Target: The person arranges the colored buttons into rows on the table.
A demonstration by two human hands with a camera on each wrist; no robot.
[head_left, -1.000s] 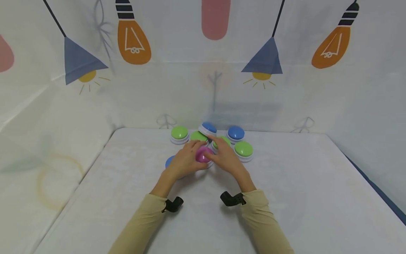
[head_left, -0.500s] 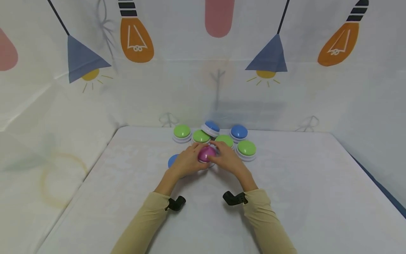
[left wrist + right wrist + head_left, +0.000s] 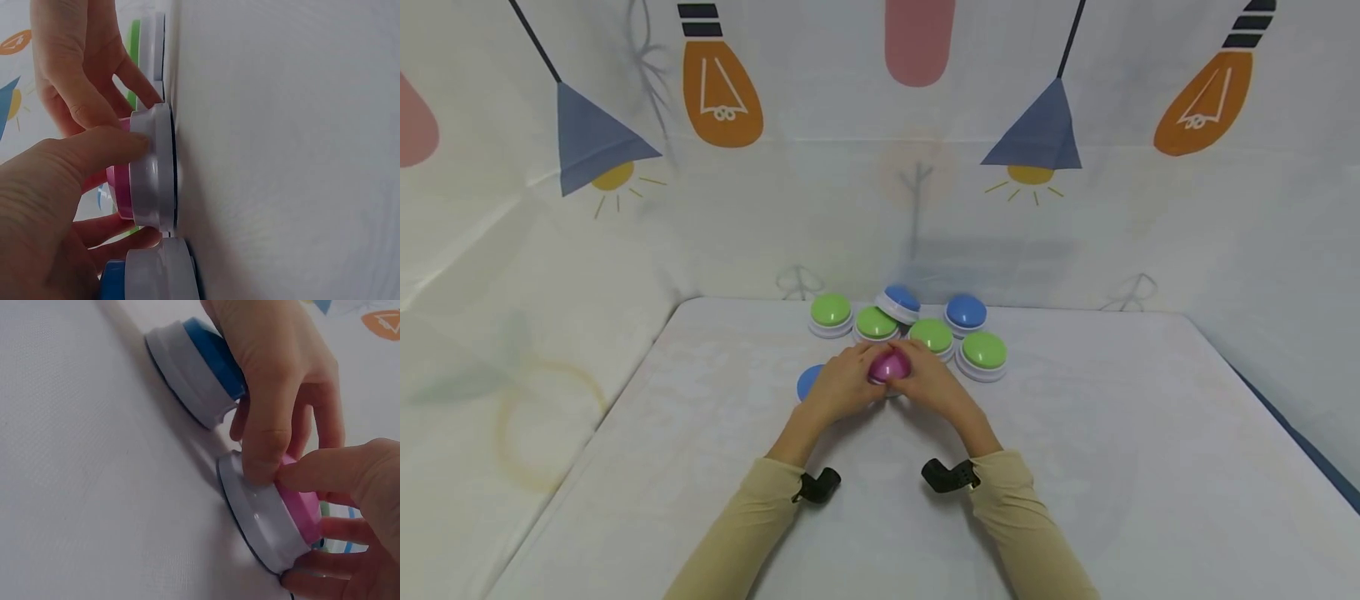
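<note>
Both hands surround a push button with a magenta dome (image 3: 889, 365) and white base, which stands on the table. My left hand (image 3: 844, 385) grips it from the left, its thumb on the white base (image 3: 151, 181) in the left wrist view. From the right, my right hand (image 3: 931, 385) holds it too, its thumb at the dome's edge beside the left thumb in the right wrist view. A blue button (image 3: 200, 369) sits just left of the left hand, partly hidden by it in the head view. Just behind the hands are green buttons (image 3: 931, 335).
A tilted blue button (image 3: 898, 303) leans on a green button (image 3: 876, 322) at the back. Another green button (image 3: 831, 311) is to their left. To the right are a blue button (image 3: 966, 312) and a green one (image 3: 984, 351). A printed cloth (image 3: 820, 208) hangs behind the white table (image 3: 1112, 433).
The right hand's fingers have drawn back from the tilted blue button and closed in around the magenta button. Its thumb has come to the left thumb. The view has shifted slightly.
</note>
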